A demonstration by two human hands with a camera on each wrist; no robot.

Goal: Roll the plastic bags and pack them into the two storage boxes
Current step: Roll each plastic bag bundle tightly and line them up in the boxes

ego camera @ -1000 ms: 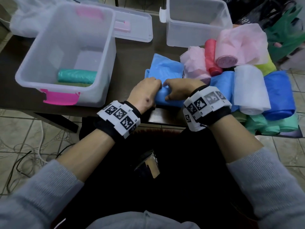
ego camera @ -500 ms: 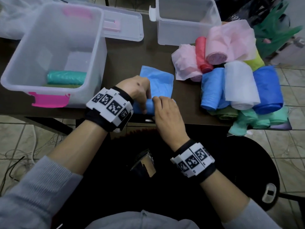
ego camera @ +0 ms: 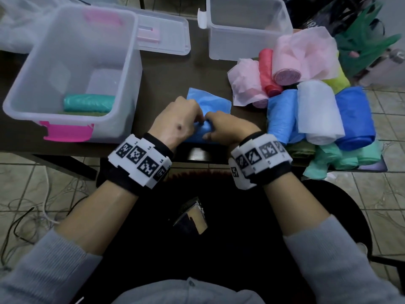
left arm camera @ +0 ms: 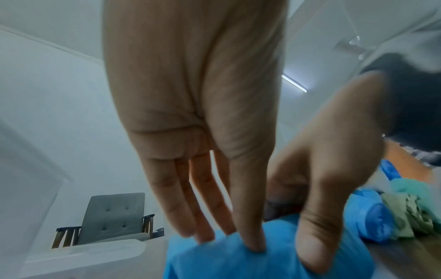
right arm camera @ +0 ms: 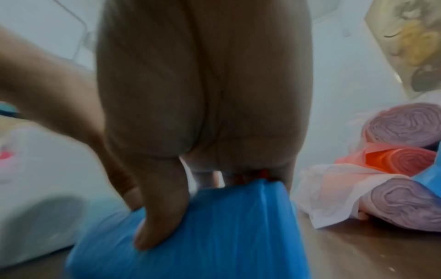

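Observation:
A light blue plastic bag (ego camera: 211, 103) lies on the dark table, its near end wound into a roll (ego camera: 202, 132). My left hand (ego camera: 197, 119) grips the roll's left part, fingers over the top and thumb pressed into the plastic (left arm camera: 238, 264). My right hand (ego camera: 210, 128) grips the right part; in the right wrist view its thumb (right arm camera: 155, 226) presses the blue roll (right arm camera: 214, 236) and its fingers curl behind. The clear storage box (ego camera: 24, 84) with pink latches at left holds one teal roll (ego camera: 87, 103). A second clear box (ego camera: 247, 54) stands at the back.
A pile of rolled bags in pink (ego camera: 289, 75), red (ego camera: 266, 69), white (ego camera: 315, 110), blue (ego camera: 355, 115) and green (ego camera: 341, 159) fills the table's right side. A clear lid (ego camera: 164, 31) lies behind the left box. The table's front edge is just under my wrists.
My right hand drew back toward the table's near edge half a second ago and has come forward onto the roll again. The left hand stayed on the blue bag.

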